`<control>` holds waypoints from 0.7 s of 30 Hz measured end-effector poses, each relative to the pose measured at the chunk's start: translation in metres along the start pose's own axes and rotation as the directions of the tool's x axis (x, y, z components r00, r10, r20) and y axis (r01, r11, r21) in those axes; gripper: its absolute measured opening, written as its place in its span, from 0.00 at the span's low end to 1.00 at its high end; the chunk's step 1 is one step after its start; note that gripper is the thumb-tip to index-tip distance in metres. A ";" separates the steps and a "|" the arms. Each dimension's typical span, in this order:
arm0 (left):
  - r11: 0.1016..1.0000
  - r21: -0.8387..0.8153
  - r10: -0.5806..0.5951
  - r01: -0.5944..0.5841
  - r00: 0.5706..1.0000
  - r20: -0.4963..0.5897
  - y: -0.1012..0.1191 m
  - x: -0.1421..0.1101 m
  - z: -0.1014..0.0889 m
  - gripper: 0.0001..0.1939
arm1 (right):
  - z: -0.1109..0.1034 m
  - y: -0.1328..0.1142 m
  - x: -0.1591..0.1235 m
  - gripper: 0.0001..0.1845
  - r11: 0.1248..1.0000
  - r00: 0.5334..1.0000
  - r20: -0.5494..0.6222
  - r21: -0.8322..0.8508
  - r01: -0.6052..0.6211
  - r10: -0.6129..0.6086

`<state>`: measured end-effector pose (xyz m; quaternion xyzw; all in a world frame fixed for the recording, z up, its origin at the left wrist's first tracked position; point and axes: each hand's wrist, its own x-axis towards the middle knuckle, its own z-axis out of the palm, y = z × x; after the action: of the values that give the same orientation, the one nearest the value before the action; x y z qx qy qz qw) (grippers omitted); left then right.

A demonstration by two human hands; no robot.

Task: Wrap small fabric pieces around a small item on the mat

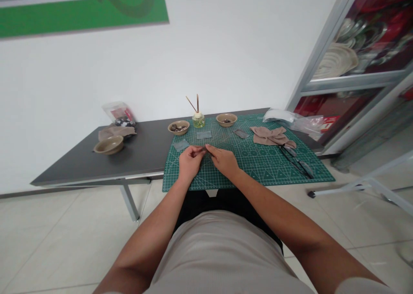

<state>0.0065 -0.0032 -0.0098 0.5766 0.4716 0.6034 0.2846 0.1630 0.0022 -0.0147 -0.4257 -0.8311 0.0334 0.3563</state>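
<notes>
Over the front part of the green cutting mat (258,171), my left hand (190,161) and my right hand (225,160) meet fingertip to fingertip. Both are closed in a pinch around a small dark piece (204,148), mostly covered by the fingers; its kind cannot be made out. Just beyond my left hand lies a grey-blue square sheet (181,145), with a second such sheet (204,135) farther back. A crumpled darker grey sheet (241,133) rests past my right hand.
Behind stand a bowl of dark pebble-like pieces (178,127), a glass jar with sticks (198,120) and another small bowl (226,120). Brown cloth (269,136), glasses (295,160) and plastic bags (292,117) lie right. A third bowl (109,145) sits left on the dark table (145,150).
</notes>
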 end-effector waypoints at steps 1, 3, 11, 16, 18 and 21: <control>1.000 -0.018 -0.001 0.001 1.000 -0.007 -0.001 0.000 0.000 0.08 | 0.000 0.000 0.001 0.26 1.000 1.000 -0.011 0.004 -0.025 0.025; 0.998 -0.069 0.002 -0.003 1.000 -0.028 -0.002 0.001 0.000 0.08 | 0.000 0.001 0.001 0.23 0.999 0.998 -0.042 0.023 -0.048 0.049; 1.000 -0.002 0.031 -0.031 0.998 0.057 -0.010 0.006 -0.002 0.11 | 0.001 0.003 0.002 0.22 0.988 0.973 -0.198 0.123 -0.097 0.120; 0.997 0.014 -0.076 0.075 0.992 0.102 -0.008 0.005 0.000 0.13 | -0.001 0.002 0.000 0.22 0.987 0.973 -0.199 0.133 -0.094 0.120; 0.992 0.108 -0.074 0.063 0.991 0.107 -0.003 0.003 0.001 0.09 | -0.002 0.002 -0.001 0.22 0.994 0.982 -0.183 0.110 -0.017 0.037; 0.987 0.157 -0.059 0.044 0.994 0.093 0.004 0.001 0.000 0.05 | -0.002 0.002 -0.003 0.24 0.994 0.990 -0.116 0.066 0.084 -0.076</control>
<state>0.0074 -0.0036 -0.0054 0.6133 0.5173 0.5288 0.2770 0.1671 0.0008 -0.0155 -0.3806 -0.8241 0.0242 0.4189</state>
